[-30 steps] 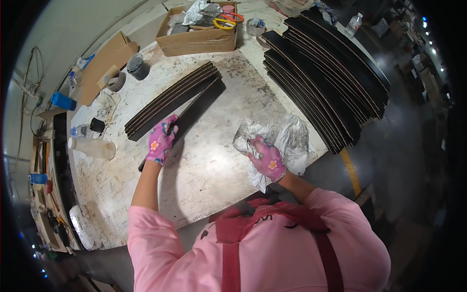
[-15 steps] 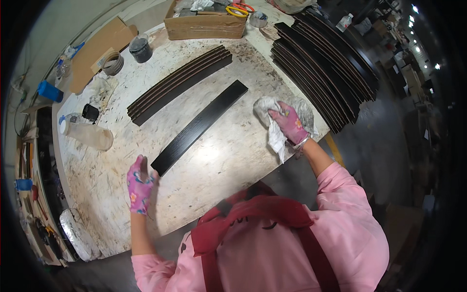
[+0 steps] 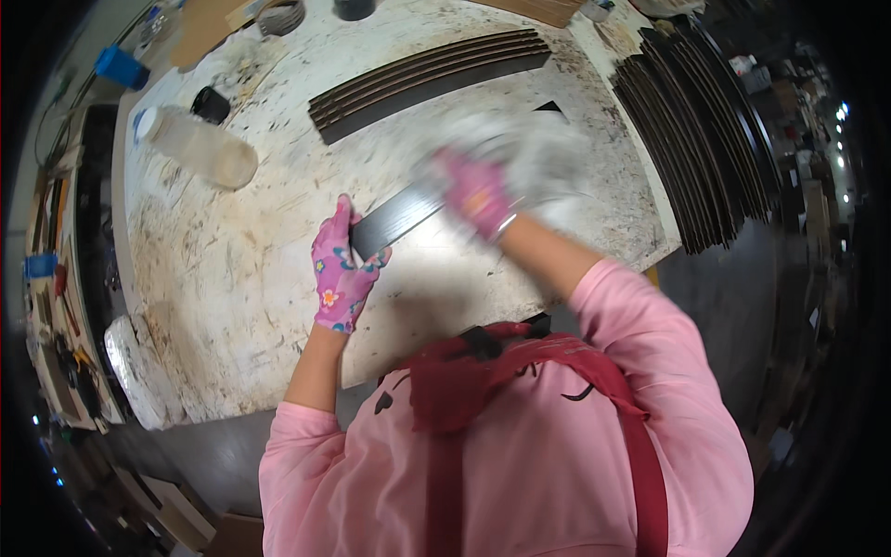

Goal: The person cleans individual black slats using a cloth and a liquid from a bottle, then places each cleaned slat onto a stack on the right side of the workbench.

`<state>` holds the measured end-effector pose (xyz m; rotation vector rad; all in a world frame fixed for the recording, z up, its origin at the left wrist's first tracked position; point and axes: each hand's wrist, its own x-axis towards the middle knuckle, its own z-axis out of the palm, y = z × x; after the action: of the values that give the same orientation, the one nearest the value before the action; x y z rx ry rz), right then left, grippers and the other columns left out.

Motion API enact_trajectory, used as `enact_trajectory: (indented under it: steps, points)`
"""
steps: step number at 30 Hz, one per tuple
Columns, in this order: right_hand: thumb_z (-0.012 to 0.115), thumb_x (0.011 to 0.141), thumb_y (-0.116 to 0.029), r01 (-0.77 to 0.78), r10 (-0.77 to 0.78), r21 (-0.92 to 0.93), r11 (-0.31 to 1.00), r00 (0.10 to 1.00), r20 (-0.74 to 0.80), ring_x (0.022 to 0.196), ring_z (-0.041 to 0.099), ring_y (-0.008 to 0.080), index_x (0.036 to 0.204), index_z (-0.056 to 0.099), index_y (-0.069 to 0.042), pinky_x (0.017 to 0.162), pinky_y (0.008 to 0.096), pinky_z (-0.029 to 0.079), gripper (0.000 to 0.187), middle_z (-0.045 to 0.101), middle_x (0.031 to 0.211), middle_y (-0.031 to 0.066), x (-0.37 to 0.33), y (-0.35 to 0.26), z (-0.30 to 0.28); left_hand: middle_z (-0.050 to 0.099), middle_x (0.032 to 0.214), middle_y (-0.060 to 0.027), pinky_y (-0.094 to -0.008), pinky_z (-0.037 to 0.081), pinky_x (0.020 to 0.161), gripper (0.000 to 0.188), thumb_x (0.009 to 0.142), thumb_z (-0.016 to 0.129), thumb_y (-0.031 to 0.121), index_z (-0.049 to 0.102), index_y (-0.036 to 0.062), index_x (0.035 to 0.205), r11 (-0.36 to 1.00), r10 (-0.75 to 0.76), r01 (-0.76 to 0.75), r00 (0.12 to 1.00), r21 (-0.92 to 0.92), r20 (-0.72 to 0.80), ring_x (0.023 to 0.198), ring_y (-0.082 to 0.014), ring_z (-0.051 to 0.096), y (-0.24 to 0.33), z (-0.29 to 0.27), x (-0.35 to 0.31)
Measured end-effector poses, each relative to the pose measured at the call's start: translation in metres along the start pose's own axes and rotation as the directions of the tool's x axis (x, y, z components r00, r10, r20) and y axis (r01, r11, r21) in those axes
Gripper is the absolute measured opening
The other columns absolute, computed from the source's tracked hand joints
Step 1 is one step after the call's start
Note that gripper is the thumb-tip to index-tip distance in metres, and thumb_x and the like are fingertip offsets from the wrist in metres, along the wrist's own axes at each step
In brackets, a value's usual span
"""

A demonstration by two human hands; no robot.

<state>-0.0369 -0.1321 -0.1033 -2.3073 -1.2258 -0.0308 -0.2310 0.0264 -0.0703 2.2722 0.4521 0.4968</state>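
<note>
A dark, flat plank [image 3: 399, 221] lies slantwise on the worktable. My left hand [image 3: 342, 269], in a pink flowered glove, grips its near-left end between thumb and fingers. Over the plank's middle my right hand [image 3: 475, 193], gloved the same way, presses a white rag [image 3: 546, 158]; hand and rag are smeared by motion. The rag hides much of the plank, whose far corner shows beyond it. Just behind lies a row of several similar dark planks [image 3: 436, 97] set side by side.
A large pile of dark planks [image 3: 696, 139] rests at the table's right side. On the left stand a cloudy plastic bottle [image 3: 200, 153], a small black cup [image 3: 212, 105] and a blue container [image 3: 122, 68]. A foil-wrapped bundle [image 3: 139, 371] sits at the near-left edge. The worktable [image 3: 232, 297] is stained.
My right hand has brought the rag leftward from the table's right side onto the plank. My left hand has closed on the plank's near end. The whole view has shifted.
</note>
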Motion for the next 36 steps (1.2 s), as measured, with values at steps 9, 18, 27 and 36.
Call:
enact_trajectory:
  steps: [9,18,27,36]
  points:
    - [0.049,0.092,-0.026,-0.467,0.467,-0.013,0.884,0.883,0.045,0.097,0.061,0.032,0.117,0.056,-0.013,0.082,0.0409,0.05,0.028,0.06,0.113,0.016,0.027,0.104,-0.047,0.055,0.112,-0.0121,-0.0346,0.043,0.095,0.084,0.07,0.076,0.009,0.034,0.0026,0.143,0.974,0.01,-0.008,1.0,-0.226,0.01,0.104,-0.0218,0.055,-0.024,0.0,-0.01]
    - [0.056,0.082,-0.019,0.304,-0.296,-0.111,0.946,0.951,0.088,0.085,0.065,0.0279,0.125,0.051,-0.012,0.07,0.04,0.053,0.044,0.062,0.111,0.0133,-0.022,-0.053,0.014,0.056,0.117,-0.016,-0.0354,0.044,0.094,0.087,0.063,0.071,-0.001,0.036,0.0024,0.142,0.993,0.038,-0.038,0.999,-0.112,-0.007,0.105,-0.0259,0.056,-0.024,-0.002,-0.01]
    - [0.059,0.086,-0.023,-0.218,0.181,-0.164,0.962,0.96,-0.212,0.089,0.063,0.0388,0.12,0.051,-0.003,0.078,0.0453,0.05,0.041,0.065,0.096,0.0216,-0.006,0.088,-0.077,0.061,0.104,-0.0149,-0.0397,0.046,0.084,0.085,0.064,0.076,0.01,0.038,0.0046,0.14,0.997,0.076,-0.076,0.997,-0.019,0.025,0.091,-0.0311,0.057,-0.004,-0.01,-0.008]
    - [0.066,0.087,-0.013,-0.467,0.632,0.823,0.324,0.754,0.18,0.1,0.062,0.0162,0.125,0.054,0.004,0.086,0.0248,0.049,0.043,0.064,0.112,0.0114,-0.025,0.061,-0.179,0.024,0.152,-0.0108,-0.0408,0.029,0.112,0.093,0.073,0.065,-0.013,0.018,0.0109,0.149,0.903,-0.241,0.191,0.967,-0.385,-0.085,0.14,-0.0266,0.026,-0.016,-0.06,-0.023]
